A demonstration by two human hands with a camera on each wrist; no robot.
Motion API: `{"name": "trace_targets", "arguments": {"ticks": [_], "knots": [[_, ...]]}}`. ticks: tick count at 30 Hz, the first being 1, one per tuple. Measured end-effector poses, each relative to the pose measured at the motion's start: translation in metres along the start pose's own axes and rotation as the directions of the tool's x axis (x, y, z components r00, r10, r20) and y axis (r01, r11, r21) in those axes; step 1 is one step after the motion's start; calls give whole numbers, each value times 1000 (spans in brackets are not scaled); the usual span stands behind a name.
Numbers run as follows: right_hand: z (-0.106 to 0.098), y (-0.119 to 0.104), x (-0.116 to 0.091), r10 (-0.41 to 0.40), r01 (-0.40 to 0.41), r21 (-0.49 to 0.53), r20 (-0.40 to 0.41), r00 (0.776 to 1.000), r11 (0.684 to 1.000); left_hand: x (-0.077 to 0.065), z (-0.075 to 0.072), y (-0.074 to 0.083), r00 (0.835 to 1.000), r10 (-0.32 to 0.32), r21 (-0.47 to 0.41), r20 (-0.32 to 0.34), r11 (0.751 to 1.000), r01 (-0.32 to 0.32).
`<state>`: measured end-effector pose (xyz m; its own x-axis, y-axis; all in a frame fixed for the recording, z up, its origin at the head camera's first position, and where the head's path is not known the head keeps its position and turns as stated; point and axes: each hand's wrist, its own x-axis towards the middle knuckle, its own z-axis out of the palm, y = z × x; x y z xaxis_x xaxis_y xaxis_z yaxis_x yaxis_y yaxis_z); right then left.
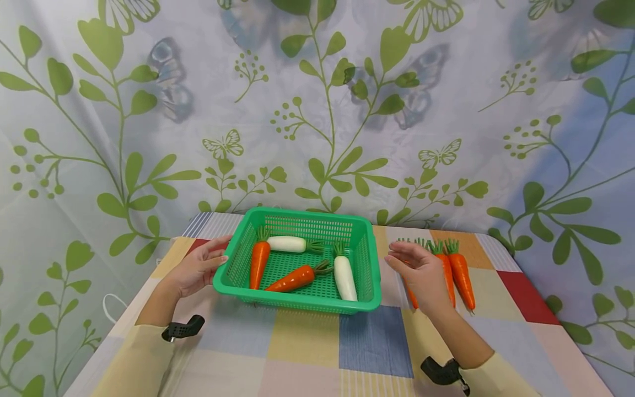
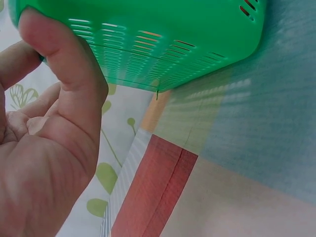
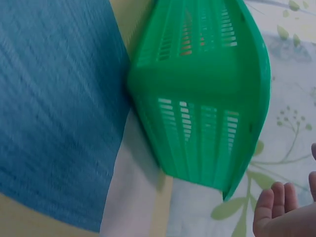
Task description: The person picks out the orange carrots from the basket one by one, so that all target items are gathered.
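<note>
A green plastic basket (image 1: 297, 301) stands on the patchwork cloth. Inside lie two orange carrots (image 1: 260, 259) and two white radishes (image 1: 344, 277) with green stalks. At its left side, my left hand (image 1: 200, 264) has its fingertips and thumb right at the rim; the thumb (image 2: 47, 37) overlaps the rim's corner in the left wrist view. My right hand (image 1: 419, 275) hovers off the basket's right side, fingers loosely bent and holding nothing. Behind and beside that hand, several more carrots (image 1: 461, 278) lie in a row, partly hidden by it.
A patchwork tablecloth (image 1: 302, 336) covers the table. Close behind it hangs a pale curtain (image 1: 297, 143) printed with leaves and butterflies. At the table's left edge a white cord (image 1: 113, 300) loops. Black camera mounts (image 1: 183, 328) sit on both wrists.
</note>
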<state>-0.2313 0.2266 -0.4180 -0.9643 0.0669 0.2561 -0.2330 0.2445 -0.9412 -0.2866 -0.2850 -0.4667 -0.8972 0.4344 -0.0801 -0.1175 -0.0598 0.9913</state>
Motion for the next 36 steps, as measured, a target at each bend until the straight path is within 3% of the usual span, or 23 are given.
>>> {"name": "trace_targets", "arguments": {"ticks": [10,20,36], "knots": [[30,-7,-4,22,-33,67,166,986,997,0,0,1,1000,-20,-12,-23,1000,20],[51,-19,-3,84,-95,24,290,953,995,0,-1,1,999,-29,-2,-27,1000,29],[74,-23,4,213,-220,-25,379,901,975,1,1,1,999,-34,-13,-37,999,34]]}}
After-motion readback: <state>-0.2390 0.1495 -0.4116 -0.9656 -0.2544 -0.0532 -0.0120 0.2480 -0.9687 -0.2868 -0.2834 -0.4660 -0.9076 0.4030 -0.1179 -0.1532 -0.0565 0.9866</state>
